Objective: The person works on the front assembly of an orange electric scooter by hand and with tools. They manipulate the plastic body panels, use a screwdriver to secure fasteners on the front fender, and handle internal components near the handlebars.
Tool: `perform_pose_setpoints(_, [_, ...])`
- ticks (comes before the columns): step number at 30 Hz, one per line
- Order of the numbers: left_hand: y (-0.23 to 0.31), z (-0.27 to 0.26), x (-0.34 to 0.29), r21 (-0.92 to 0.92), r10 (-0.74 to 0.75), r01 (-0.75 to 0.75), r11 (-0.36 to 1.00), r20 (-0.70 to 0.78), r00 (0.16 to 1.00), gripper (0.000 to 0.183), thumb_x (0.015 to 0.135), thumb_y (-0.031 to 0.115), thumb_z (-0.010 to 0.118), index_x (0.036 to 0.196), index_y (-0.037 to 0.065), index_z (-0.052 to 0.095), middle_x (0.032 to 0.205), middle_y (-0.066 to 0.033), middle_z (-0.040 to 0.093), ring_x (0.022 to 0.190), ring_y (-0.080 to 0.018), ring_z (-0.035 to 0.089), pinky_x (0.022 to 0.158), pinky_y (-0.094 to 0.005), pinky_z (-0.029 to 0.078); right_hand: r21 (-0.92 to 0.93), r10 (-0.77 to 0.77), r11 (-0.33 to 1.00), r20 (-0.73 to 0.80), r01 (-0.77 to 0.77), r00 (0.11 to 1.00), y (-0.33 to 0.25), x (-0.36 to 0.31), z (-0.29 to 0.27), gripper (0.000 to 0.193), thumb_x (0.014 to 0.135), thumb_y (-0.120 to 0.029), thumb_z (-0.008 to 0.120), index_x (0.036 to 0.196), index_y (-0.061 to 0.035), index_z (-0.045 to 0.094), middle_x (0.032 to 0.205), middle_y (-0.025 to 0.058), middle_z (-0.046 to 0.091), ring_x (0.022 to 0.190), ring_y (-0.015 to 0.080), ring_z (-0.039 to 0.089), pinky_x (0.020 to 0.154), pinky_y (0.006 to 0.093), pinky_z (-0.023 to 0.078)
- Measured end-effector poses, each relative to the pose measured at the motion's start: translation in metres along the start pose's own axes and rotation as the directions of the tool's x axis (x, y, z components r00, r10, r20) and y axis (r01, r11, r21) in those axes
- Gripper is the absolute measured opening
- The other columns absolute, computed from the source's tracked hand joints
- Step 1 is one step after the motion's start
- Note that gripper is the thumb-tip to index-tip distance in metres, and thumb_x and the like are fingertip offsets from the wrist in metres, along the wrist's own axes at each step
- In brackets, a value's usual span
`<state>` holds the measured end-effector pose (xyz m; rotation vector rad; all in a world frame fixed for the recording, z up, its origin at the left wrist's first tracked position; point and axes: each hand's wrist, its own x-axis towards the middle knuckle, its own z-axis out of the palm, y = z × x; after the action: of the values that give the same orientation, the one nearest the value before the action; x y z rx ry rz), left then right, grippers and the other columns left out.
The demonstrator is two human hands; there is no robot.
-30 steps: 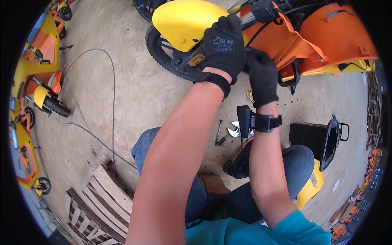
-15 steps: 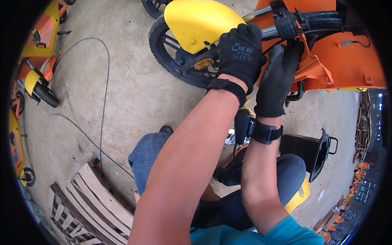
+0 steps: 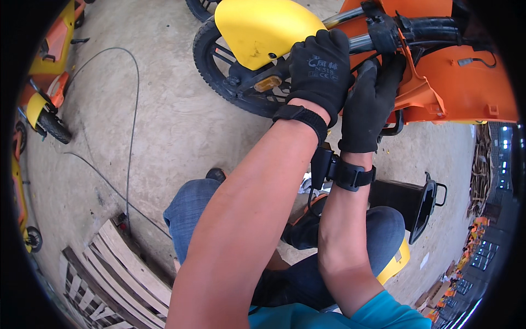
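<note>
Both my hands wear black work gloves and are up at the front fork [image 3: 359,43] of a yellow and orange scooter. My left hand [image 3: 320,71] is curled into a fist beside the yellow front fender [image 3: 266,33], just below the fork tube. Whatever its fingers grip is hidden under the glove. Close to its right, my right hand [image 3: 371,104] has its fingers bent together under the black fork clamp [image 3: 382,33], against the orange body panel [image 3: 419,90]. Its fingertips and anything between them are out of sight. A dark cable [image 3: 368,59] runs between the hands.
The front wheel [image 3: 211,71] lies left of my hands, with an amber reflector [image 3: 267,83] near it. A black bin [image 3: 402,205] lies at right. A wooden pallet [image 3: 129,260] is at lower left; a long cable [image 3: 135,104] crosses the floor. More scooters [image 3: 49,118] stand at far left.
The whole view has shifted slightly. Both hands keep nearly the same place and pose at the fork, with no visible change in what they grip.
</note>
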<state>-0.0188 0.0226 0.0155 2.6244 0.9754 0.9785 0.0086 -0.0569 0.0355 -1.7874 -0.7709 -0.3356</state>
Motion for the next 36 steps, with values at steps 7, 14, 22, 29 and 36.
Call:
perform_pose_setpoints(7, [0.001, -0.001, 0.0, -0.007, 0.0, -0.001, 1.0, -0.072, 0.997, 0.038, 0.079, 0.014, 0.071, 0.107, 0.006, 0.047, 0.093, -0.0167, 0.06, 0.088, -0.0329, 0.065, 0.076, -0.0435, 0.052, -0.097, 0.029, 0.995, 0.044, -0.025, 0.999, 0.0, 0.009, -0.005, 0.045, 0.095, -0.016, 0.051, 0.137, -0.0017, 0.045, 0.111, 0.0263, 0.062, 0.099, 0.0441, 0.061, 0.084, 0.0471, 0.047])
perform_pose_setpoints(14, [0.001, 0.004, 0.001, 0.079, 0.011, -0.007, 0.997, -0.052, 0.999, 0.044, 0.081, 0.022, 0.069, 0.115, 0.002, 0.048, 0.096, -0.0151, 0.06, 0.089, -0.0301, 0.064, 0.077, -0.0443, 0.049, -0.173, 0.036, 0.985, 0.079, -0.022, 0.996, -0.005, 0.015, -0.008, 0.046, 0.09, -0.015, 0.055, 0.133, -0.0013, 0.048, 0.112, 0.0284, 0.063, 0.101, 0.0454, 0.062, 0.087, 0.0485, 0.048])
perform_pose_setpoints(22, [-0.001, 0.001, 0.001, 0.059, 0.026, -0.024, 0.998, -0.037, 0.999, 0.036, 0.082, 0.016, 0.066, 0.111, 0.004, 0.049, 0.095, -0.0138, 0.061, 0.089, -0.0295, 0.065, 0.076, -0.0446, 0.05, -0.111, 0.056, 0.992, 0.037, -0.052, 0.998, 0.007, 0.011, 0.002, 0.07, 0.086, -0.016, 0.061, 0.148, -0.0052, 0.031, 0.125, 0.0241, 0.059, 0.115, 0.0397, 0.058, 0.094, 0.0458, 0.047])
perform_pose_setpoints(29, [0.0, 0.003, 0.001, 0.124, 0.049, -0.041, 0.991, -0.061, 0.997, 0.034, 0.082, 0.016, 0.066, 0.11, 0.004, 0.05, 0.093, -0.0139, 0.061, 0.086, -0.0289, 0.066, 0.074, -0.0426, 0.051, -0.259, 0.087, 0.964, 0.072, -0.065, 0.994, 0.009, 0.014, -0.004, 0.076, 0.083, -0.012, 0.06, 0.15, -0.0057, 0.026, 0.119, 0.0244, 0.063, 0.107, 0.0409, 0.063, 0.091, 0.0462, 0.05])
perform_pose_setpoints(36, [0.0, -0.008, 0.002, -0.014, -0.058, 0.06, 0.998, 0.084, 0.995, 0.037, 0.084, 0.016, 0.058, 0.117, -0.002, 0.054, 0.095, -0.0216, 0.066, 0.09, -0.036, 0.065, 0.079, -0.0435, 0.052, -0.431, 0.105, 0.903, 0.229, 0.004, 0.968, -0.005, 0.023, -0.016, 0.076, 0.081, -0.008, 0.061, 0.146, 0.0035, 0.024, 0.086, 0.0218, 0.071, 0.085, 0.0384, 0.07, 0.082, 0.046, 0.054])
